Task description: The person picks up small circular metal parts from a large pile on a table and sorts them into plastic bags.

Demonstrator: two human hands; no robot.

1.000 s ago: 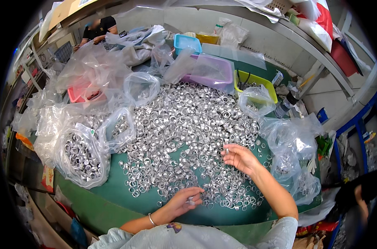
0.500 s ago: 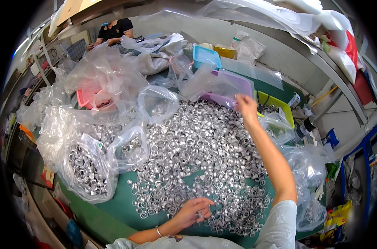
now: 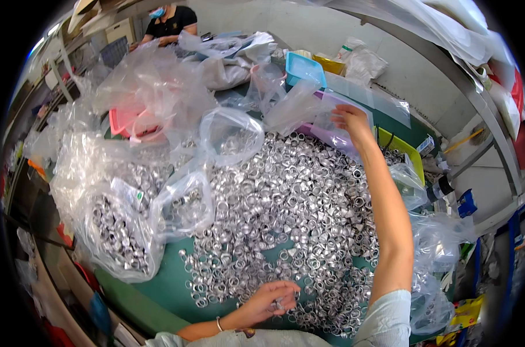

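A wide heap of silver metal rings (image 3: pixel 297 196) covers the green tabletop. Low in the view, my left hand (image 3: pixel 274 298) is curled around a few of these rings at the heap's near edge. My right arm stretches to the far side, where my right hand (image 3: pixel 350 122) hangs over a purple bin (image 3: pixel 326 136) partly covered by clear plastic. Its fingers are spread, and I see nothing held in them. Beside the purple bin, a lime-green bin (image 3: pixel 410 153) has dark items and rings in it.
Clear bags of rings (image 3: pixel 123 231) crowd the left, around a pink basket (image 3: pixel 123 121). A light-blue tray (image 3: pixel 306 68) lies beyond the purple bin. More clear bags (image 3: pixel 436 243) are at the right. A person (image 3: pixel 171 26) sits at the far left, and a metal frame (image 3: pixel 488 115) stands at the right.
My right hand has moved farther out over the purple bin, and its fingers have spread from a closed pinch. The left hand stays near the same spot with its rings. The whole view has shifted slightly.
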